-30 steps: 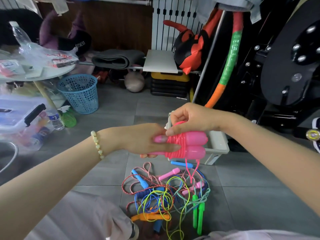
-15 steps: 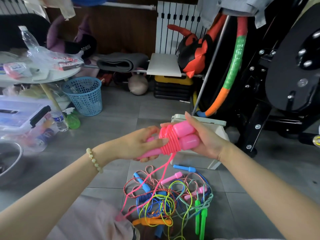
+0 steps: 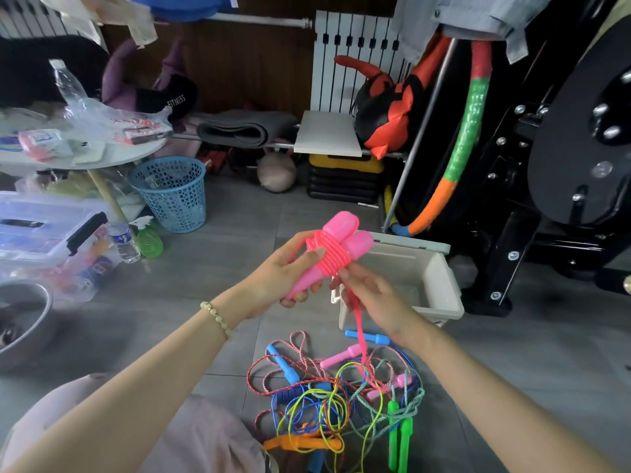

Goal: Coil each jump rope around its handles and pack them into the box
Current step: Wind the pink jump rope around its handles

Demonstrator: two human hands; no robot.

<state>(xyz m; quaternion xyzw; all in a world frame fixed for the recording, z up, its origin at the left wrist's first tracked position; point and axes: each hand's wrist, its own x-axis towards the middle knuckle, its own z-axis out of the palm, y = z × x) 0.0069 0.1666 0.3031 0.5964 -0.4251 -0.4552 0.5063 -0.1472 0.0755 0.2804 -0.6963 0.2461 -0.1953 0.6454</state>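
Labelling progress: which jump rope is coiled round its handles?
The bright pink rope, gripped in the left hand; the other ropes lie tangled on the floor.

Grey tile floor (image 3: 239, 254), pretty cluttered tbh. Tangled heap of jump ropes (image 3: 334, 394) at the near edge, green handles (image 3: 399, 438) lying side by side on its right, orange handle (image 3: 300, 443) at the front. Beige box (image 3: 450, 288) just beyond the heap, top open. Toward the left edge: blue mesh basket (image 3: 174, 196), green spray bottle (image 3: 148, 237) and water bottle (image 3: 123, 238) beside it, clear lidded bin (image 3: 41, 230), metal bowl (image 3: 24, 322). Ball (image 3: 276, 172) and black-and-yellow case (image 3: 343, 180) along the far edge.
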